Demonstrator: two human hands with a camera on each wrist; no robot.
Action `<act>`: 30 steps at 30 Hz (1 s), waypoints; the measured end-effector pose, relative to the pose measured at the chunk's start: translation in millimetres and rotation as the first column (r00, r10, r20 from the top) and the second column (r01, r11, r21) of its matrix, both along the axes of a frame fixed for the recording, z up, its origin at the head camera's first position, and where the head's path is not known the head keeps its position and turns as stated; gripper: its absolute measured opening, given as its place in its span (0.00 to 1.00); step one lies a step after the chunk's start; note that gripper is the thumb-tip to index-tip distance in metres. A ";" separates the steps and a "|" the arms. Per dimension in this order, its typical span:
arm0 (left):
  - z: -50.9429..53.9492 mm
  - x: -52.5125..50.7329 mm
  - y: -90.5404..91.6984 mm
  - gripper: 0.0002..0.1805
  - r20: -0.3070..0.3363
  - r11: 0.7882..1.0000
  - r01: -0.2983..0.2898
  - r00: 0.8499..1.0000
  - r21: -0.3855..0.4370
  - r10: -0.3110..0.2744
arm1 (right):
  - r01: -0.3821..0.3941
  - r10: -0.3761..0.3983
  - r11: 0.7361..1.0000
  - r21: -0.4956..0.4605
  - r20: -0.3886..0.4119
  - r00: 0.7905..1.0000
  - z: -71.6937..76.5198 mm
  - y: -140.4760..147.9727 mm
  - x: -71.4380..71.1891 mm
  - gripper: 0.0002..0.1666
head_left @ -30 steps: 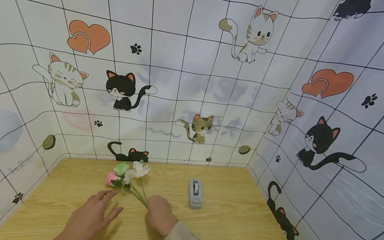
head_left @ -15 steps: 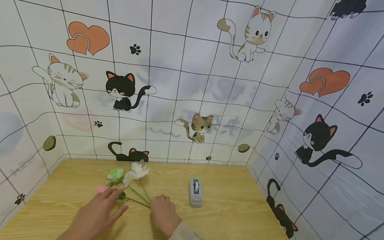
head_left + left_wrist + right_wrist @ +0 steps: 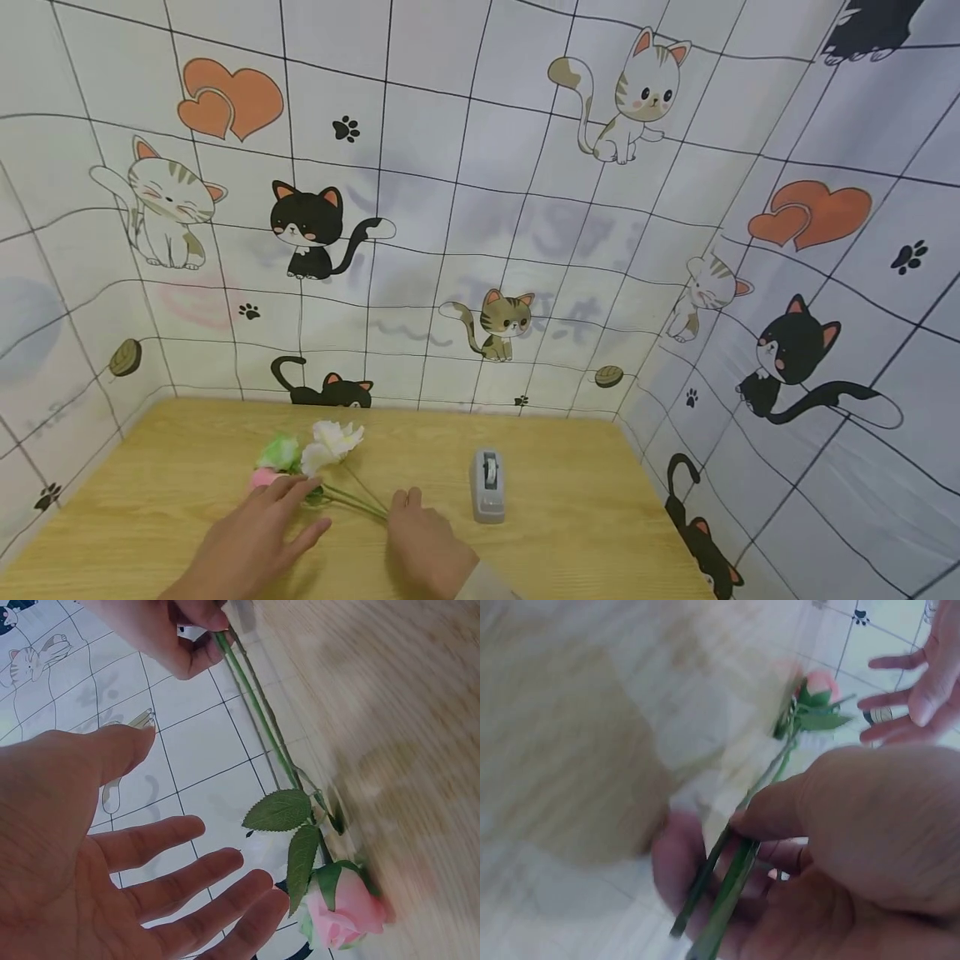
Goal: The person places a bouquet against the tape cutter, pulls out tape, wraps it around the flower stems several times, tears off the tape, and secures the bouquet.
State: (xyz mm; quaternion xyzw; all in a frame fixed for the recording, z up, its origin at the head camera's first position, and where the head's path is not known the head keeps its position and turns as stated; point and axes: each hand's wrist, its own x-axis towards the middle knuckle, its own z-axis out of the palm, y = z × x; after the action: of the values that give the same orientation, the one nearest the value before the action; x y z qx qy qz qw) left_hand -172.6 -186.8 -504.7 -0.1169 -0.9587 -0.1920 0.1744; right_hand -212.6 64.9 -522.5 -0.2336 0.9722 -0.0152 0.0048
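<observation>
The grey oblong tape dispenser [image 3: 488, 500] looked plastic, the yellow wood-grained surface [image 3: 577, 508] smooth, the round pink rose [image 3: 345, 911] matt, cloth-like.

Head cam's the furthest back, looking forward and down across the bench [image 3: 585, 550], with the cat-print backdrop [image 3: 420, 200] eating most of the frame. Left wrist cam is way closer, looking past the palm of the left hand [image 3: 251, 533], bench tipped steeply on the right side. Right wrist cam's super tight on the right hand [image 3: 429, 542], also tilted. Both wrist views share the pink rose [image 3: 345, 911], stems [image 3: 253, 694] and both hands.
</observation>
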 end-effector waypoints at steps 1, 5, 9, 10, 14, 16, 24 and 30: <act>-0.8 0.4 0.8 0.31 0.007 1.000 0.000 1.000 -0.001 0.000 | -0.008 0.009 1.000 -0.023 0.031 0.999 0.4 4.1 0.2 0.16; -1.4 1.0 3.8 0.31 0.032 1.000 -0.004 0.999 0.001 0.004 | -0.049 0.058 0.996 -0.076 0.126 0.990 3.6 20.8 -2.9 0.25; 2.9 -0.5 6.1 0.31 0.013 1.000 -0.009 1.000 -0.010 0.009 | -0.104 0.124 0.986 -0.131 0.153 0.981 7.7 36.2 -11.3 0.37; 4.6 -0.9 6.8 0.31 0.007 1.000 -0.008 1.000 -0.015 0.008 | -0.126 0.145 0.982 -0.138 0.141 0.979 8.6 39.8 -13.7 0.40; 12.1 -1.5 11.5 0.31 0.007 0.999 -0.010 1.000 -0.032 0.010 | -0.195 0.216 0.965 -0.178 0.111 0.970 9.8 53.6 -23.4 0.46; 15.3 -1.1 14.7 0.31 0.007 0.999 -0.009 1.000 -0.034 0.009 | -0.215 0.241 0.956 -0.199 0.119 0.963 10.9 61.2 -26.0 0.48; 22.4 -0.5 31.6 0.30 -0.162 0.997 0.031 0.986 -0.075 -0.042 | -0.252 0.297 0.922 -0.296 0.119 0.948 14.1 95.6 -29.3 0.50; 28.6 -1.9 47.7 0.31 -0.309 0.992 0.074 0.946 -0.098 -0.101 | -0.256 0.314 0.907 -0.334 0.132 0.940 9.4 121.8 -28.3 0.53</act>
State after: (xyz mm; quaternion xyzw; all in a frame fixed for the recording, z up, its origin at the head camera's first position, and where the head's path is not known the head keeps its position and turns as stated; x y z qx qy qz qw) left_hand -174.5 -139.1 -476.0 -0.1957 -0.9199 -0.1378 0.3106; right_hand -240.9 186.7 -513.1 -0.3690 0.9081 -0.1889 0.0593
